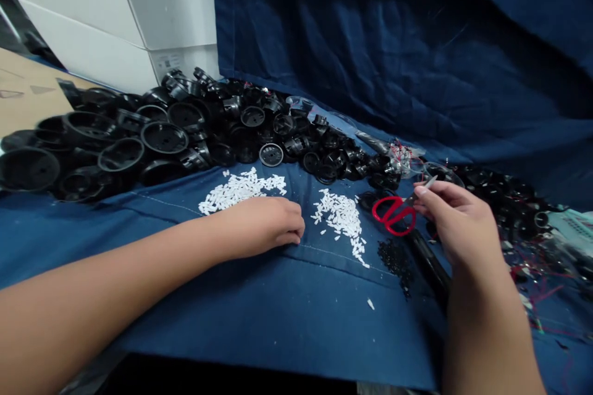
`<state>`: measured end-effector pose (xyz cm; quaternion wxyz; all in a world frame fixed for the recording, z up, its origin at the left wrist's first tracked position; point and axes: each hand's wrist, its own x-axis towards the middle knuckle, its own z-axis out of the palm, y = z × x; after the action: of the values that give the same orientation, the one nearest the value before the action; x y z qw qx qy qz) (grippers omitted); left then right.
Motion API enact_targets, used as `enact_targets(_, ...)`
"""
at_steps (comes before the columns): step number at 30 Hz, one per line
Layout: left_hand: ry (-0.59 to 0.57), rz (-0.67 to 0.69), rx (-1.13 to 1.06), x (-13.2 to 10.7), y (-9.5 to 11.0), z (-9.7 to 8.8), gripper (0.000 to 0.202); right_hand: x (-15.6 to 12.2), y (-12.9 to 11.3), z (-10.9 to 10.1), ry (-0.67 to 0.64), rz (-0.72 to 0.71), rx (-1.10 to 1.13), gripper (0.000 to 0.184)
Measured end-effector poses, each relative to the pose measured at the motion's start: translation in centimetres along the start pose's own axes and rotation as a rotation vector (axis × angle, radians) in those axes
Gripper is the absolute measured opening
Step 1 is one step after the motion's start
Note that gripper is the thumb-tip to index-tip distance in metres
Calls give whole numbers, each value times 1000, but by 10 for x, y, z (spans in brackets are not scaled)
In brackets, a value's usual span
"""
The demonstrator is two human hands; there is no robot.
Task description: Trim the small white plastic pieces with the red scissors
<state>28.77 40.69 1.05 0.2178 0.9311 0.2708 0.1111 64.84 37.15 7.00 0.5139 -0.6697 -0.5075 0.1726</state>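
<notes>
My right hand (pixel 463 222) pinches the blade end of a pair of red-handled scissors (pixel 393 215), with the handles hanging toward the cloth. My left hand (pixel 264 222) rests on the blue cloth (pixel 278 327) with its fingers curled, and nothing shows in it. Just beyond it lies a heap of small white plastic pieces (pixel 241 190). A second white heap (pixel 343 219) lies between my hands. Below the scissors is a dark patch of small black granules (pixel 395 262).
A large pile of round black plastic parts (pixel 164 137) runs along the back of the cloth. A long black handle (pixel 428 262) lies under my right wrist. Tangled coloured wires (pixel 532 271) spread at right. Blue fabric (pixel 370 43) hangs behind, beside white boxes (pixel 115 12).
</notes>
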Motion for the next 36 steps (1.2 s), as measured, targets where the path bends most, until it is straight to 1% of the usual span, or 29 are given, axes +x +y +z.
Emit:
enact_targets(2,8,27,11,-1,0,0,12,-1,4,7,-76,-39,-100,39)
enact_targets(3,9,36,15,-2,0,0,13,0,6,11,-94,-66,-138,38)
enact_targets(4,11,45,17,-2,1,0,13,0,9,15,-89,-94,-168,36)
enact_targets(6,14,61,11,-4,1,0,16,2,13,21,-38,-138,-205,35)
enact_targets(8,14,66,4,-5,1,1,19,3,15,24,1,-156,-220,35)
enact_targets(10,12,67,3,-4,0,3,21,3,15,24,-2,-153,-235,35)
enact_targets(15,8,53,-21,-3,0,4,20,-1,8,20,-54,-132,-336,29)
enact_targets(19,45,-21,-45,-1,3,3,19,-1,7,21,-147,-92,-383,31)
enact_targets(21,56,-49,-51,1,4,4,15,1,10,23,-180,-72,-396,35)
enact_targets(24,60,-9,-52,4,4,7,6,3,17,28,-224,-39,-434,44)
enact_targets(25,63,6,-54,4,4,8,6,4,20,31,-244,-22,-456,44)
enact_targets(27,68,12,-66,5,2,11,9,5,25,36,-278,21,-511,39)
enact_targets(30,79,-7,-102,5,0,14,11,8,32,43,-285,94,-575,35)
enact_targets(33,102,-23,-114,5,-1,15,12,11,38,46,-293,149,-547,36)
enact_targets(36,114,-6,-101,5,1,14,12,10,37,46,-295,171,-410,36)
